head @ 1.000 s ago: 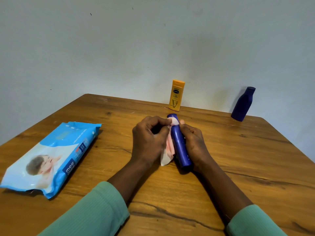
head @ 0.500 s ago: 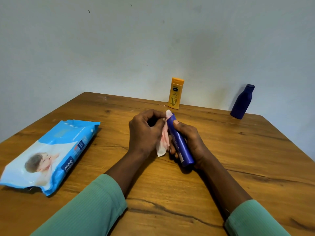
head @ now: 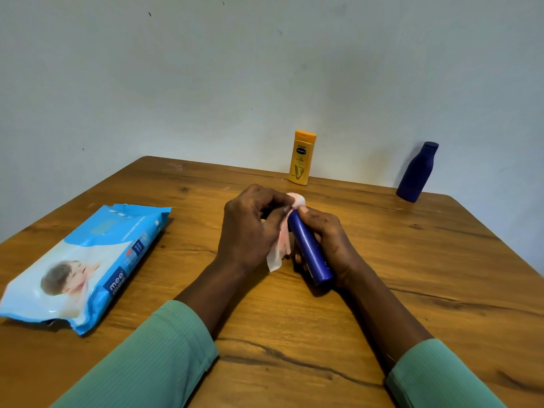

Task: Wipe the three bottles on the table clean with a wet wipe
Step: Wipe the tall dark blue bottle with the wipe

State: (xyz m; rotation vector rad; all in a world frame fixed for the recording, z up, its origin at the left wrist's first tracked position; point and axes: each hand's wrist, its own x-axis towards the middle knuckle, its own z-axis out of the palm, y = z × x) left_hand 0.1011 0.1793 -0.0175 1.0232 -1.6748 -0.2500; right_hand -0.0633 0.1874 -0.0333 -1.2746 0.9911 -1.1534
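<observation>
Gripping the slim blue bottle at frame centre with the right hand, pinching the wet wipe over its cap with the left hand. Likely light, stiff, slick when wet; best held mid-barrel.

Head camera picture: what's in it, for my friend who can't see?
A person's right hand holds a slim blue bottle at a wooden table while the left hand presses a wet wipe on its top end. A blue wipes pack lies at left; a yellow bottle and a dark blue bottle stand at the far edge.
</observation>
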